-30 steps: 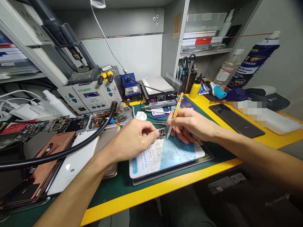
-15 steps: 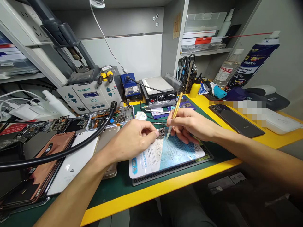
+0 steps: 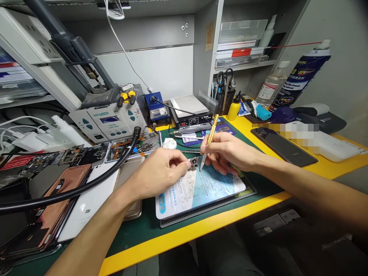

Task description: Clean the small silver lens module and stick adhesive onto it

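My left hand [image 3: 166, 167] pinches a small dark camera module [image 3: 194, 162] between thumb and fingertips, over a white and light blue pad [image 3: 212, 188]. In my right hand [image 3: 227, 151] is a gold-handled pen-like knife [image 3: 213, 132], held like a pencil. Its pale tip points down beside the module's right side; whether the two touch I cannot tell. Under the pad lies a dark perforated plate [image 3: 201, 211] on the green mat [image 3: 149, 230]. A small round white container [image 3: 169, 143] stands just behind my left hand.
Phones and phone covers [image 3: 86, 199] lie at the left, crossed by a thick black hose [image 3: 94, 186]. Behind are a tray of parts [image 3: 146, 145], a hot air station [image 3: 112, 122] and a flat heater [image 3: 189, 111]. A dark phone [image 3: 283, 146] lies right.
The whole view has shifted slightly. Both hands keep nearly the same pose, with the camera module and the knife still held close together.
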### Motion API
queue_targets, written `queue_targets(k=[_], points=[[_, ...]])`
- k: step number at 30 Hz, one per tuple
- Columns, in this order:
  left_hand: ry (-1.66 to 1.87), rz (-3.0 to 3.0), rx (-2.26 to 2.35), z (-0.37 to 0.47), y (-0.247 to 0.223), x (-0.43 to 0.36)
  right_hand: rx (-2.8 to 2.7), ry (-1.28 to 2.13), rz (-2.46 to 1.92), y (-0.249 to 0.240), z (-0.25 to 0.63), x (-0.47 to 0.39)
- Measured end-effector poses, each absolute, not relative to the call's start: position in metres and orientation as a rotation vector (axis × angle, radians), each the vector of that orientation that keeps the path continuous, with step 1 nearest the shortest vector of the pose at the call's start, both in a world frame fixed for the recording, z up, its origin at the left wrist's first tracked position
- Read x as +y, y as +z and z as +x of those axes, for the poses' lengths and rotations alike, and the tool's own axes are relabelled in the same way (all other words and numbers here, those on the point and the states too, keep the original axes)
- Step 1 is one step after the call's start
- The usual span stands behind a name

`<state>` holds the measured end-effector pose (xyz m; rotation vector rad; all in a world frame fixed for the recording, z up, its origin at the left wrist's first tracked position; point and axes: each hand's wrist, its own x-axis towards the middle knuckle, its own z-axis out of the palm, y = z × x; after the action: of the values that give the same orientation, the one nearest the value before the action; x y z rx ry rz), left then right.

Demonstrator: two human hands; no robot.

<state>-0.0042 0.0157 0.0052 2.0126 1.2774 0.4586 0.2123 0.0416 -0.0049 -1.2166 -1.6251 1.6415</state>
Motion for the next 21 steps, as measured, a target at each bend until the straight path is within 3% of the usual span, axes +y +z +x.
queue_targets(k=[21], points=[[0.442,1.996,1.291,-0.0033,0.0045,0.0165,-1.852,1.510,-1.246,0.0033,0.2112,0.0351]])
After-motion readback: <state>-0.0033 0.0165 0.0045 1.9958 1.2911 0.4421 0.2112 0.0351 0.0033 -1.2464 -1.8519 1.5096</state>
